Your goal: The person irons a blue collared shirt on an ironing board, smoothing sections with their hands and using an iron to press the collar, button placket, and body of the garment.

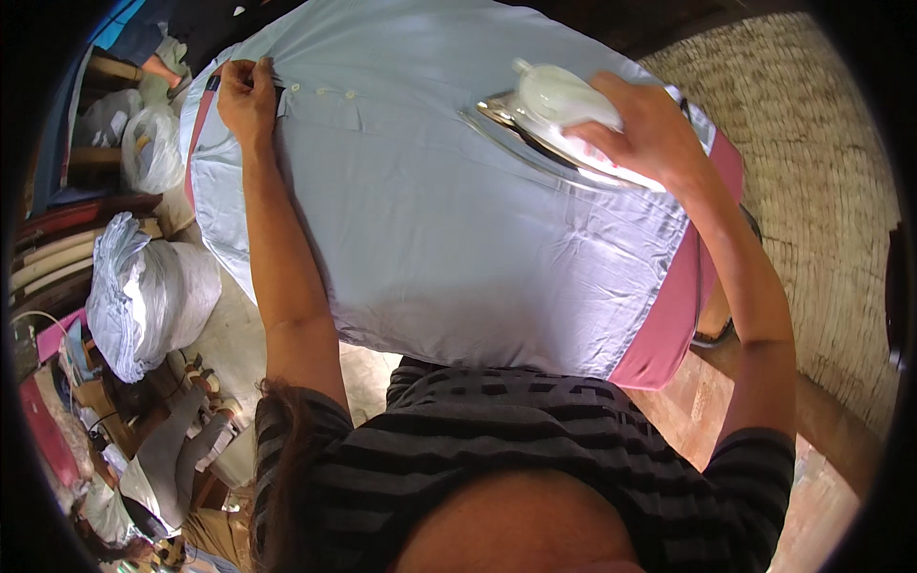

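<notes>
A light blue shirt (411, 220) lies spread over an ironing board (659, 329) with a dusky pink cover. Several small buttons run along the shirt's upper left part. My right hand (642, 129) is wrapped round the handle of a white iron (564, 100), slightly blurred. The iron's metal soleplate is at the cloth on the upper right, its tip pointing left; whether it touches all along I cannot tell. At the upper left edge, my left hand (248, 100) pinches the shirt's cloth between bent fingers.
Left of the board stands a clear plastic bag (181, 286) with folded light blue cloth (124, 296). Another clear bag (153, 148) sits farther back. Mixed clutter fills the lower left. A woven wall or mat (812, 191) borders the right side.
</notes>
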A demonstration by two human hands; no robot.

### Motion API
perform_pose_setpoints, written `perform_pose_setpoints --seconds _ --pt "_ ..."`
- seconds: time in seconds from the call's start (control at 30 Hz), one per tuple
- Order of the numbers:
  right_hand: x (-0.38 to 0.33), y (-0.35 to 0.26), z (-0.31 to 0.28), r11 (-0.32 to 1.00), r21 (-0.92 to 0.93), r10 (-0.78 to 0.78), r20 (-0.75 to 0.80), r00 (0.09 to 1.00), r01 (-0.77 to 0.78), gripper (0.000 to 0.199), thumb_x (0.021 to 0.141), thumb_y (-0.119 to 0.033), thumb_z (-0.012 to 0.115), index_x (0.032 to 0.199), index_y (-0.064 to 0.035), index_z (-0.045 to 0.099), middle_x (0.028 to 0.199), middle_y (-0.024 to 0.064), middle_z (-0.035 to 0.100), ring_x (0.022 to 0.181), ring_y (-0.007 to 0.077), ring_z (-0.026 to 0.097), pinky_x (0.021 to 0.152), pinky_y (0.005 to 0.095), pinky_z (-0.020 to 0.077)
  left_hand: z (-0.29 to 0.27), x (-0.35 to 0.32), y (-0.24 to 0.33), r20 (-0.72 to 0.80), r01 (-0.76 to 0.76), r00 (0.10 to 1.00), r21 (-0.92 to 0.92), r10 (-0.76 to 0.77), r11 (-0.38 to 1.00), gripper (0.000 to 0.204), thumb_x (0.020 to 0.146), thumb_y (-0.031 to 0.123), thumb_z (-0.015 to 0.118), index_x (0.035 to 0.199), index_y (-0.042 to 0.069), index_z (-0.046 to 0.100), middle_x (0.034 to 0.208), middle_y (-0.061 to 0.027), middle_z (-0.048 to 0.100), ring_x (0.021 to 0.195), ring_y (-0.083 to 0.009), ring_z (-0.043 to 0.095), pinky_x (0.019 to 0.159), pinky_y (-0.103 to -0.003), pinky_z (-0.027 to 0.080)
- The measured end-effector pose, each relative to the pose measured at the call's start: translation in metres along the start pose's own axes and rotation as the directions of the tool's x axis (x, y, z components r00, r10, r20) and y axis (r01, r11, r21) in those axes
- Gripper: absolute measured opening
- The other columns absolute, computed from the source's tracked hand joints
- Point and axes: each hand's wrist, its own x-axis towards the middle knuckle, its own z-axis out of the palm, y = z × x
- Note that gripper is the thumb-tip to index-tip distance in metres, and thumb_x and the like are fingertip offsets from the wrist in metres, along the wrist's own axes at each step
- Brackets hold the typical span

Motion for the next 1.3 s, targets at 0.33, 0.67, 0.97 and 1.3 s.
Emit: perform_pose_setpoints --seconds 0.33,0.67,0.97,1.3 --pt "0.021 0.001 -0.009 0.999 0.026 -0.041 0.119 0.992 0.039 0.04 0.082 -0.037 0.076 0.093 -0.0026 0.06 0.07 0.0181 0.065 0.065 0.0344 0.066 0.059 0.0405 0.0491 -0.005 -0.001 0.002 0.024 -0.003 1.0 0.118 0.0 0.993 0.026 0.086 0.031 0.073 0.082 0.008 0.062 0.071 -0.0067 0.065 0.061 -0.0233 0.061 0.059 -0.037 0.046" --pt "0.026 0.002 0.001 0.973 -0.068 -0.217 0.04 0.975 0.219 0.041 0.082 -0.039 0.077 0.097 -0.0045 0.06 0.071 0.0146 0.067 0.067 0.0333 0.067 0.063 0.0416 0.0501 -0.005 -0.007 0.025 0.009 0.1 0.995 0.095 -0.102 0.99 0.023 0.086 0.03 0.071 0.085 0.009 0.061 0.071 -0.0097 0.066 0.067 -0.0306 0.066 0.063 -0.041 0.049" --pt "0.107 -0.049 0.02 0.99 -0.103 -0.084 0.077 0.993 0.092 0.046 0.087 -0.049 0.065 0.104 -0.0064 0.066 0.071 0.0117 0.07 0.067 0.0279 0.07 0.068 0.0379 0.0544 -0.005 -0.004 0.02 0.005 0.077 0.997 0.091 -0.078 0.993 0.021 0.087 0.027 0.071 0.085 0.009 0.059 0.067 -0.0077 0.064 0.063 -0.0285 0.064 0.061 -0.041 0.048" --pt "0.03 -0.031 -0.005 0.99 0.05 0.123 0.131 0.984 -0.13 0.04 0.084 -0.031 0.078 0.102 0.0012 0.061 0.077 0.0204 0.066 0.069 0.0315 0.068 0.063 0.0386 0.0504 -0.008 -0.003 0.02 0.037 0.103 0.994 0.01 -0.103 0.995 0.022 0.086 0.027 0.071 0.085 0.008 0.059 0.069 -0.0104 0.063 0.065 -0.03 0.063 0.061 -0.041 0.047"
